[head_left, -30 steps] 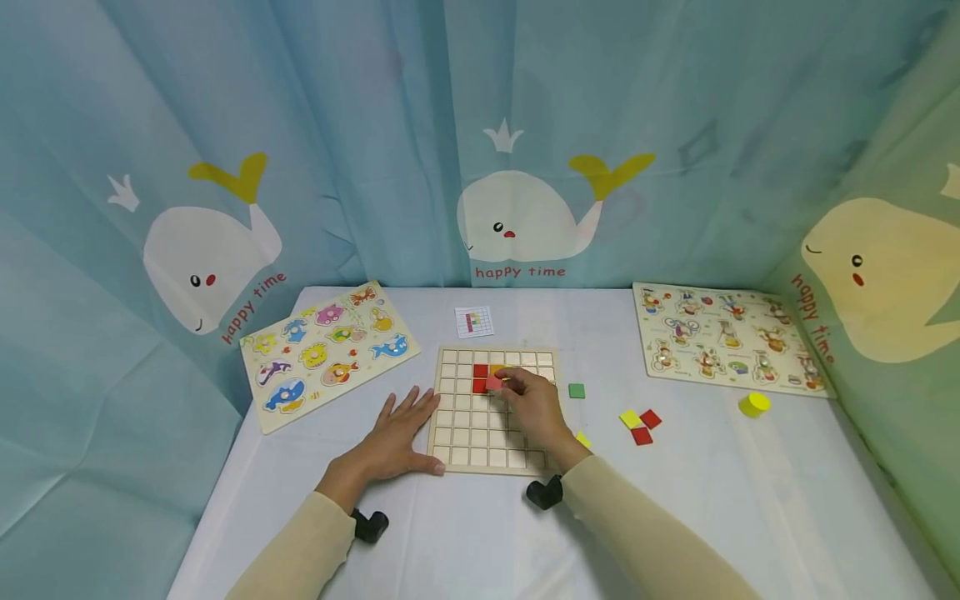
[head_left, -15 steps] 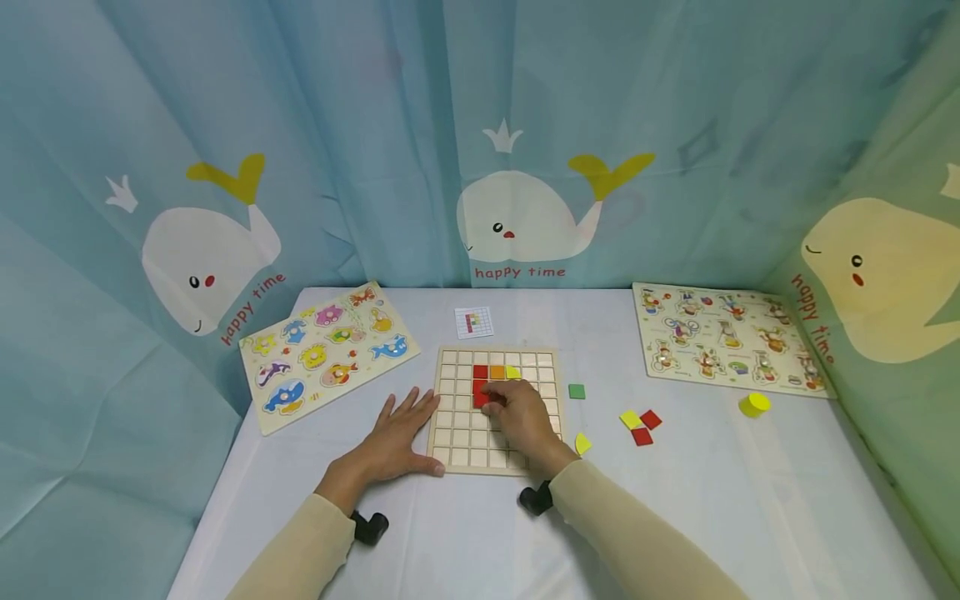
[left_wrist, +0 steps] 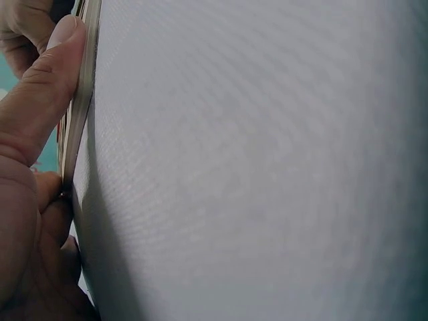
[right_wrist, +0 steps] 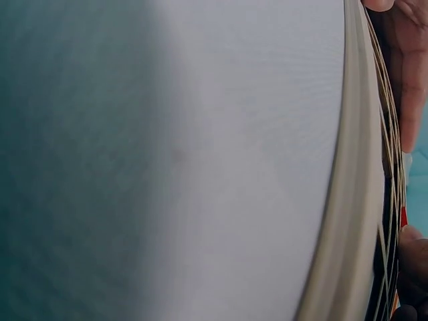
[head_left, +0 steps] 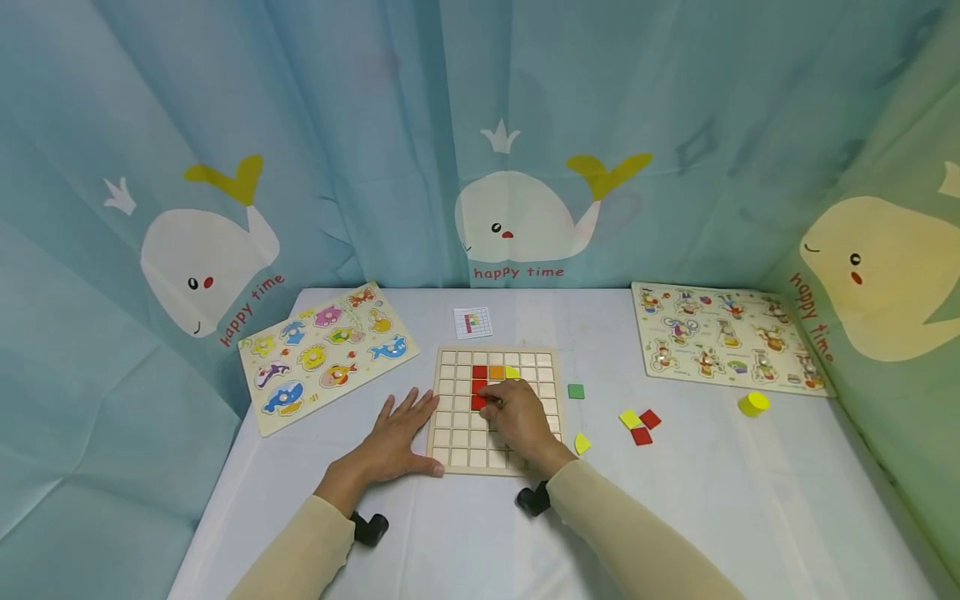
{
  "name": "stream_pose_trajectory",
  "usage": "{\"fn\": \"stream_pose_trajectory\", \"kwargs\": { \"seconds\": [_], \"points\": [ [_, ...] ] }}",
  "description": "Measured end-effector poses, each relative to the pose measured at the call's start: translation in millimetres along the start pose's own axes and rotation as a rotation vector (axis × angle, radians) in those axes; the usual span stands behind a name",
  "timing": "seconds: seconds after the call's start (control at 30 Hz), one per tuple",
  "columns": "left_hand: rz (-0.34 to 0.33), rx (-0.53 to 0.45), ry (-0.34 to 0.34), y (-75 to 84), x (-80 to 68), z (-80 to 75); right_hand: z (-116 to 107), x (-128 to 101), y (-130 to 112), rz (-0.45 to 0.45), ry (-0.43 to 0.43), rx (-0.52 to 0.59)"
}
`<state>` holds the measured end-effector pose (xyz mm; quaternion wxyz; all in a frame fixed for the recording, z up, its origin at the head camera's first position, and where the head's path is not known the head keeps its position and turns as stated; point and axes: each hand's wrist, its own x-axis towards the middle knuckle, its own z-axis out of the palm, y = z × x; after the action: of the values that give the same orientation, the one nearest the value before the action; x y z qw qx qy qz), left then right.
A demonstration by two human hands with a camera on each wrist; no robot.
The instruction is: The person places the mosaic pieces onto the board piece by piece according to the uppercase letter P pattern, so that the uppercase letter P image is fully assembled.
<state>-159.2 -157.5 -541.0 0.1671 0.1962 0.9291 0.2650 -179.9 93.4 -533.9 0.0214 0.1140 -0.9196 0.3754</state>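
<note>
Hands are working the grid board (head_left: 495, 410) on the surface (head_left: 675, 500): left hand (head_left: 393, 437) is lying flat, fingers spread, bracing its edge, while right hand (head_left: 517, 417) is pressing a red tile (head_left: 480, 402) into a cell — whether pinching it, I cannot tell. Left-wrist view alone is showing the thumb (left_wrist: 50, 87) against the rim.

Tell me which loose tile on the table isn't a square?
The yellow tile right beside the wooden grid board. It has a rounded edge, while the green tile, red tiles and other yellow tile are square.
</note>
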Motion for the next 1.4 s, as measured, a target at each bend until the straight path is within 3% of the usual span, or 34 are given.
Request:
{"fn": "stream_pose_trajectory", "kwargs": {
  "seconds": [0.57, 0.87, 1.4],
  "points": [
    [0.005, -0.001, 0.004, 0.8, -0.7, -0.9, -0.6, -0.9, -0.4, 0.033, 0.006, 0.017],
    [-0.002, -0.003, 0.002, 0.9, -0.5, -0.5, -1.5, -0.4, -0.1, 0.112, -0.006, 0.072],
    [-0.018, -0.024, 0.004, 0.9, -0.9, 0.9, -36.0, 1.0, 12.7, 0.183, 0.043, 0.174]
  ]
}}
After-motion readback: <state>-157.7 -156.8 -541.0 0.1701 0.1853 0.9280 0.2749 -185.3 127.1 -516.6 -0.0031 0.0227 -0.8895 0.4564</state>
